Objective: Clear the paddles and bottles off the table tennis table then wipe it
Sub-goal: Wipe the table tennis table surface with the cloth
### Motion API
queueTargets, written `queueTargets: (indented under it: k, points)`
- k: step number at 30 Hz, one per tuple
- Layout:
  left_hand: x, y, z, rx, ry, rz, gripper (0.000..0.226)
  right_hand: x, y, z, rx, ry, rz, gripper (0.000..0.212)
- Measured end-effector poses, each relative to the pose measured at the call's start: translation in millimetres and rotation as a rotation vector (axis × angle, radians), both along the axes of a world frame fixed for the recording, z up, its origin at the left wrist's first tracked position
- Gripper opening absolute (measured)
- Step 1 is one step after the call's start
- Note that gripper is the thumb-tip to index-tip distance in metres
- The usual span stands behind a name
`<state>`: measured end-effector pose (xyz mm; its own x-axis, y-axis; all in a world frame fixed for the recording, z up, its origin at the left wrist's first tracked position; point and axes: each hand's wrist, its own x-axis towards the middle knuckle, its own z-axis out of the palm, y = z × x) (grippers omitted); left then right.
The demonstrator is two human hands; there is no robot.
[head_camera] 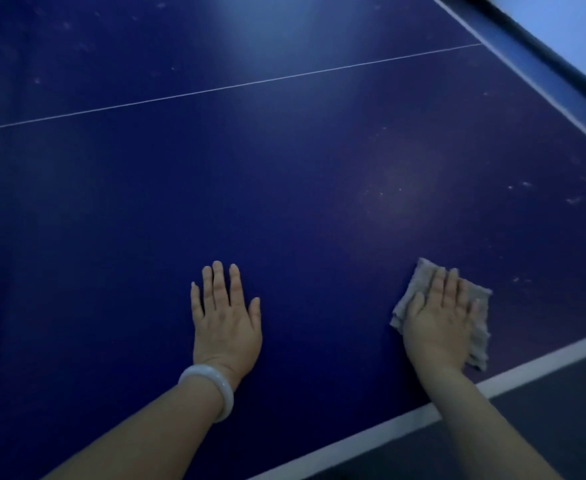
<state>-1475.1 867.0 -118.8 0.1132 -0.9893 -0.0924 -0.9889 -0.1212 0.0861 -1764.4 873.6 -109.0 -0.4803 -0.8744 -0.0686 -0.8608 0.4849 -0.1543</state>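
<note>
The dark blue table tennis table [215, 188] fills the view, with no paddles or bottles on the part I see. My left hand [225, 318] lies flat on the surface, palm down, fingers apart, holding nothing; a pale bangle sits on its wrist. My right hand [438, 322] presses flat on a folded grey cloth [480, 323] near the table's front right edge. The cloth sticks out beyond the fingertips and on the right side of the hand.
A white edge line [405, 419] runs along the near side, with dark floor [526, 427] beyond it. A thin white centre line [236, 86] crosses the table farther off. Pale dusty specks [381, 194] mark the surface right of centre. The far right edge [533, 53] borders a bright floor.
</note>
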Motion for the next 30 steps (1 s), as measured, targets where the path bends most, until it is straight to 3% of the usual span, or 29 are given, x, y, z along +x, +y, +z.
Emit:
queueTargets:
  k: [2,4,5,7,10,13,16,18,20,22,24,26,30]
  points:
    - [-0.9,-0.7,3.2,0.024,-0.001,0.003,0.066,36.7,11.2,0.9,-0.075,0.028,0.161,0.062]
    - [-2.4,-0.3,6.6,0.026,0.0,0.008,0.068,73.1,42.6,0.3,-0.083,0.075,0.603,0.068]
    - [-3.0,0.2,7.7,0.022,-0.002,0.009,0.068,81.5,60.6,1.1,-0.062,0.058,0.777,0.064]
    - [-3.7,1.4,7.9,0.014,0.005,0.013,0.067,67.9,83.2,4.0,-0.049,0.018,0.924,0.056]
    - [-4.0,1.4,7.4,-0.004,0.02,0.019,0.067,7.4,89.9,-0.5,-0.047,0.129,0.842,0.054]
    - [-4.6,1.5,6.5,-0.008,0.011,0.022,0.067,-54.1,76.8,-6.8,-0.043,0.118,0.394,0.06]
    - [-5.1,1.4,5.8,-0.014,0.009,0.032,0.066,-38.7,60.4,-5.1,-0.029,0.062,0.06,0.063]
    - [-5.6,1.3,5.7,-0.017,0.008,0.036,0.065,-1.2,59.5,-1.8,-0.048,0.082,0.186,0.064]
    - [-5.9,1.3,5.9,-0.02,0.008,0.037,0.065,42.0,72.9,-1.2,-0.023,0.09,0.546,0.071]
    - [-6.5,1.7,6.2,-0.026,0.011,0.039,0.065,57.0,88.3,-3.2,-0.045,0.04,0.825,0.059]
    - [-5.7,1.6,5.1,-0.033,0.006,0.039,0.065,38.2,91.8,0.9,-0.046,0.018,0.952,0.054]
    - [-3.9,1.0,4.2,-0.041,0.012,0.039,0.065,-2.2,86.7,-1.6,-0.047,0.107,0.89,0.052]
    - [-4.9,1.2,3.2,-0.033,0.007,0.036,0.065,-75.4,68.9,-4.8,-0.05,0.102,0.428,0.057]
